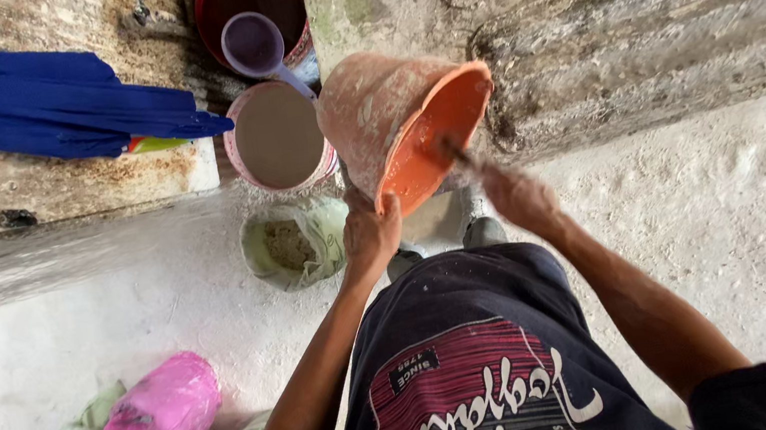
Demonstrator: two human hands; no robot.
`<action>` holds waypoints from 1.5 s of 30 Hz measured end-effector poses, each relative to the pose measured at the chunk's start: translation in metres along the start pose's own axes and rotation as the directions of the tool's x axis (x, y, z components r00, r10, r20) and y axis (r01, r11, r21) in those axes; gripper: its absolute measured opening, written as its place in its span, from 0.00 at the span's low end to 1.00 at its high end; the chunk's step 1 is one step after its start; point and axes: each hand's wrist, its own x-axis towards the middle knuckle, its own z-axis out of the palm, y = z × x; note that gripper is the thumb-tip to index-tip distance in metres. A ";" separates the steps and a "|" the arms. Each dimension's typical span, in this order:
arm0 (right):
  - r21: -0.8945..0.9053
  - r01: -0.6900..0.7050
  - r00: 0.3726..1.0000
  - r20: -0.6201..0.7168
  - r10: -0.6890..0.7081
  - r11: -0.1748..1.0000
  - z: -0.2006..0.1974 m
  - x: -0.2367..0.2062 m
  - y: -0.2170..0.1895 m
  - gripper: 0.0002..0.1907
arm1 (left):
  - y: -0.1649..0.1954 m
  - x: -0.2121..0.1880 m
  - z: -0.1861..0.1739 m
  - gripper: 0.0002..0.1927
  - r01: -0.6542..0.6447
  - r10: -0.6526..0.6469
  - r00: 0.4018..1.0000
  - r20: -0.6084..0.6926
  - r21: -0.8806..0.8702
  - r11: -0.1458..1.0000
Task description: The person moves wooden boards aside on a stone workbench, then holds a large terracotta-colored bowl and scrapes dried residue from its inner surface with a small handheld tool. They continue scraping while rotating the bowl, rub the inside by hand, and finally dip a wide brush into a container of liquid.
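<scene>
The left hand [370, 232] grips the rim of the tilted orange plastic bucket [400, 126], fingers wrapped; the right hand [514, 195] clasps a thin stick [457, 155] inside. The bucket looks stiff, light, gritty; its rim seems the best hold.

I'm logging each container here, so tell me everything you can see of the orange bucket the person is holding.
The orange bucket looks like plastic, its outside crusted with pale dried residue, its inside brighter orange. It is tipped on its side, mouth facing down towards the person, raised off the pale floor. The left hand grips its lower rim. The right hand holds a thin stick-like tool reaching into the mouth. Behind it stands a pink tub of pale liquid.
</scene>
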 end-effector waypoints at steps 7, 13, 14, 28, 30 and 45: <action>0.770 -0.528 0.822 0.357 0.443 0.360 -0.010 0.044 0.000 0.21 | 0.006 -0.006 0.007 0.55 -0.677 0.687 0.663 -0.298 0.153 0.720; 0.830 -0.321 0.946 0.308 0.106 0.456 -0.012 0.050 -0.017 0.23 | 0.034 -0.007 -0.029 0.51 -0.452 0.450 0.872 -0.191 0.036 0.891; 0.798 -0.460 0.883 0.367 0.291 0.389 -0.012 0.050 -0.015 0.21 | 0.039 -0.009 -0.035 0.51 -0.514 0.521 0.826 -0.217 0.089 0.853; 0.824 -0.230 0.947 0.068 0.313 0.518 -0.020 0.040 0.000 0.31 | 0.032 0.001 -0.013 0.51 -0.758 0.798 0.548 -0.251 0.255 0.600; 0.862 -0.124 0.980 0.030 0.195 0.491 -0.028 0.039 0.003 0.30 | 0.024 0.003 -0.003 0.49 -0.748 0.876 0.446 -0.186 0.459 0.478; 0.930 -0.156 0.984 0.116 0.136 0.333 -0.021 0.056 -0.009 0.26 | 0.062 -0.021 -0.030 0.52 -0.675 0.746 0.650 -0.144 0.342 0.654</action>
